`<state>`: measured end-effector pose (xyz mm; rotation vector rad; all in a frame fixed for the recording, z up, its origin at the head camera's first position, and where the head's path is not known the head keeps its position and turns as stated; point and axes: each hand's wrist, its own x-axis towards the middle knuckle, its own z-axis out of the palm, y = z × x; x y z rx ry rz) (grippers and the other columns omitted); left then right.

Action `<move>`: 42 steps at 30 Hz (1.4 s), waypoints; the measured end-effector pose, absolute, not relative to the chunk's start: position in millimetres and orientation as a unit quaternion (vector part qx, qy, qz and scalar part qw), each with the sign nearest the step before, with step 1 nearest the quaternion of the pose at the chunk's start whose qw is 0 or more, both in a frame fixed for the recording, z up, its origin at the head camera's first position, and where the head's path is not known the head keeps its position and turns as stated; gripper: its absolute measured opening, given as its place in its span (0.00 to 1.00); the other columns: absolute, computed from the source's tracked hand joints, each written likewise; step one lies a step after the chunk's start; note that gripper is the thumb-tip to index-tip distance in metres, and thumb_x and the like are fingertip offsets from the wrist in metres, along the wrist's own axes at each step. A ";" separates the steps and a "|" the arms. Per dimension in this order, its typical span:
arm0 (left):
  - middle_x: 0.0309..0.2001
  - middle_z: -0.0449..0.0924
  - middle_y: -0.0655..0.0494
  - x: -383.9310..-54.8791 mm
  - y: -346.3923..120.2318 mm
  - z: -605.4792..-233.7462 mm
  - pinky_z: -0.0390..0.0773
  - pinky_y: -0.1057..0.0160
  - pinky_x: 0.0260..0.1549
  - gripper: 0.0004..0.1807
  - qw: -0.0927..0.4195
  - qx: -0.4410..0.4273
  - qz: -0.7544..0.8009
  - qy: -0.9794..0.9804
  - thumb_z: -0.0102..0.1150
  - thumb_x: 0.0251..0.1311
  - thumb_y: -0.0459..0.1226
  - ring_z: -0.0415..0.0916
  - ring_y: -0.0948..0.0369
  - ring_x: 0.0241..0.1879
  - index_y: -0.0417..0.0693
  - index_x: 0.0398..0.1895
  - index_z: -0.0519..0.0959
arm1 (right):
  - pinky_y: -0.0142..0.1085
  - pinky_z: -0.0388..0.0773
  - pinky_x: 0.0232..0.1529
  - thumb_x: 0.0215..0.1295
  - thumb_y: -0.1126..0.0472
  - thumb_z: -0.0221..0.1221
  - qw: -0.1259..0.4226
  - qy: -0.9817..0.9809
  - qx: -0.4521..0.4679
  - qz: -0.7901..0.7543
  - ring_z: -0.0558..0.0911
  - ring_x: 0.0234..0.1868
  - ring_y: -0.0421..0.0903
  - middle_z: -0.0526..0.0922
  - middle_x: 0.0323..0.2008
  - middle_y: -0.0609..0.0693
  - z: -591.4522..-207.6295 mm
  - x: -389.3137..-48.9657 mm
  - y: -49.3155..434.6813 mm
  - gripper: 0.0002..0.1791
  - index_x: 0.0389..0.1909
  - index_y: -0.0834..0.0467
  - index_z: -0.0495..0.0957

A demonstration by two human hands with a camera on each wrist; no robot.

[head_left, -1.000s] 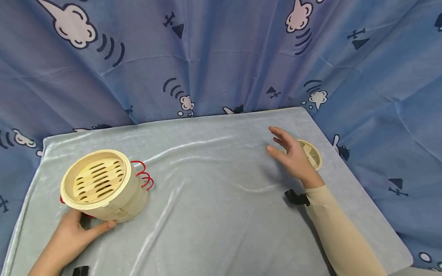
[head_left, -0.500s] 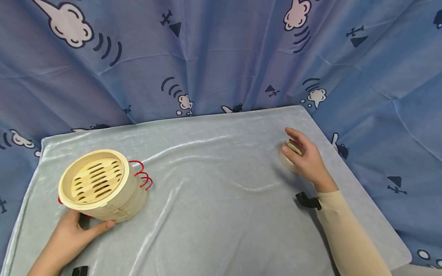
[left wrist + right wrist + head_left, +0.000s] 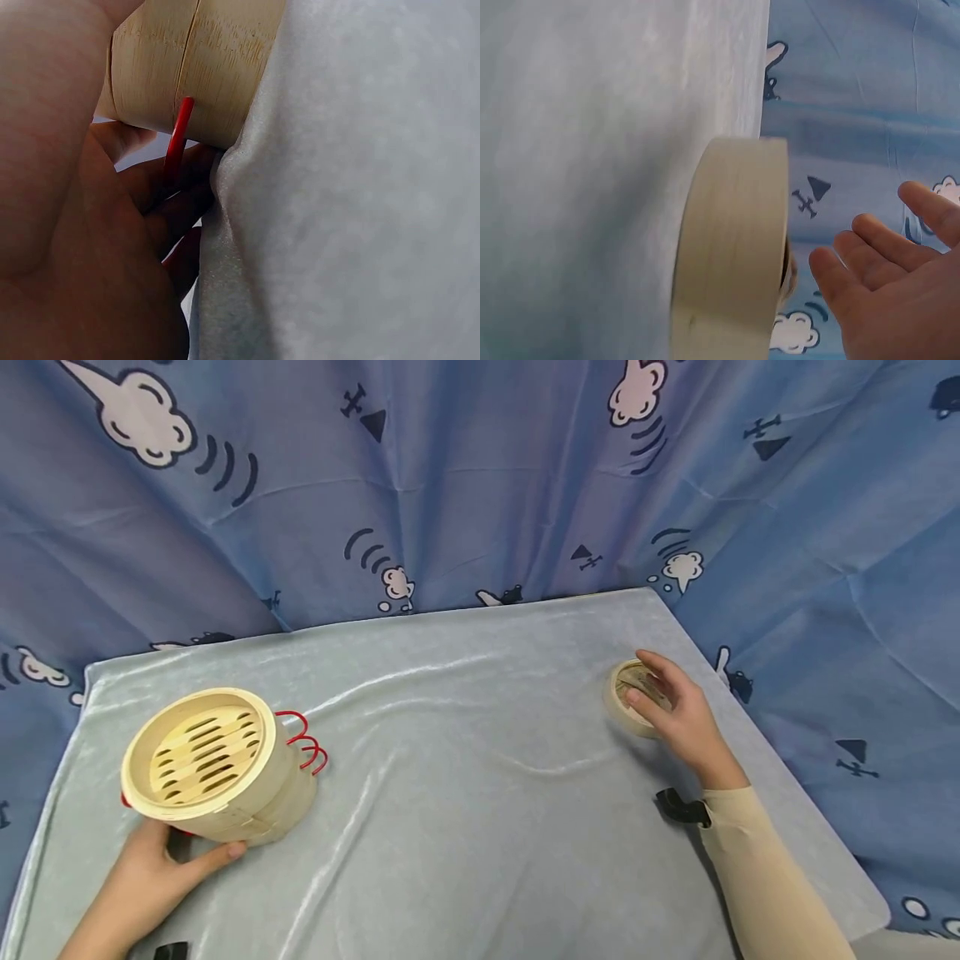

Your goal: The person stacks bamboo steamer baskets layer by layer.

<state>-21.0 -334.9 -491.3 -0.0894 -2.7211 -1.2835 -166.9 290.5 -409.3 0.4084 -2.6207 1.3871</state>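
Note:
A bamboo steamer (image 3: 258, 793) of stacked tiers stands at the left of the table in the head view, its slotted floor showing through the open top. Red loop handles (image 3: 313, 752) stick out from its sides. My left hand (image 3: 161, 868) holds it low at the near side, thumb along the base; the other fingers are partly hidden. In the left wrist view they reach past a red handle (image 3: 178, 139) under the steamer. My right hand (image 3: 686, 714) hovers over a round bamboo lid (image 3: 626, 714) at the right. The right wrist view shows its fingers apart from the lid's pale rim.
A grey velvety cloth (image 3: 465, 827) covers the table, with wrinkles near the middle. Behind and to the right hangs a blue patterned curtain (image 3: 480, 485). The lid lies near the table's right edge.
My right hand has moved right and slightly nearer, from left of the bamboo lid to its right side, uncovering much of it. My left hand and the steamer have stayed in place.

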 end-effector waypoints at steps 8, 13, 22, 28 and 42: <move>0.61 0.67 0.72 -20.8 -336.3 -489.2 0.55 0.84 0.51 0.53 0.070 -0.032 -0.422 -0.903 0.82 0.41 0.35 0.62 0.75 0.57 0.63 0.73 0.63 | 0.52 0.58 0.69 0.66 0.69 0.62 0.082 -0.870 0.115 0.473 0.62 0.71 0.62 0.65 0.68 0.66 -414.0 -162.3 302.0 0.33 0.70 0.70 0.63; 0.59 0.68 0.73 -20.4 -335.1 -490.2 0.56 0.84 0.49 0.52 0.071 -0.033 -0.420 -0.904 0.82 0.41 0.35 0.63 0.75 0.54 0.61 0.72 0.65 | 0.54 0.54 0.71 0.67 0.66 0.63 0.081 -0.876 0.090 0.466 0.60 0.72 0.61 0.65 0.68 0.66 -420.0 -161.5 311.5 0.33 0.70 0.68 0.64; 0.62 0.65 0.71 -18.3 -333.8 -486.9 0.54 0.85 0.49 0.53 0.057 -0.021 -0.416 -0.907 0.81 0.45 0.37 0.61 0.76 0.57 0.65 0.75 0.60 | 0.46 0.50 0.72 0.64 0.58 0.66 0.106 -0.905 0.073 0.406 0.59 0.73 0.54 0.65 0.70 0.57 -450.9 -171.5 346.5 0.34 0.70 0.57 0.68; 0.59 0.67 0.69 -16.7 -333.7 -488.1 0.54 0.84 0.48 0.51 0.059 -0.015 -0.408 -0.911 0.81 0.45 0.38 0.62 0.73 0.53 0.65 0.73 0.62 | 0.58 0.47 0.71 0.64 0.54 0.66 0.084 -0.913 0.064 0.395 0.54 0.74 0.60 0.59 0.72 0.62 -454.5 -171.0 353.1 0.35 0.70 0.59 0.68; 0.61 0.65 0.71 -16.5 -334.1 -488.6 0.52 0.85 0.51 0.54 0.065 -0.024 -0.412 -0.909 0.81 0.44 0.37 0.59 0.76 0.58 0.66 0.74 0.60 | 0.68 0.47 0.66 0.57 0.50 0.72 0.014 -0.928 0.042 0.370 0.42 0.75 0.68 0.39 0.77 0.64 -465.0 -169.3 358.4 0.49 0.76 0.54 0.58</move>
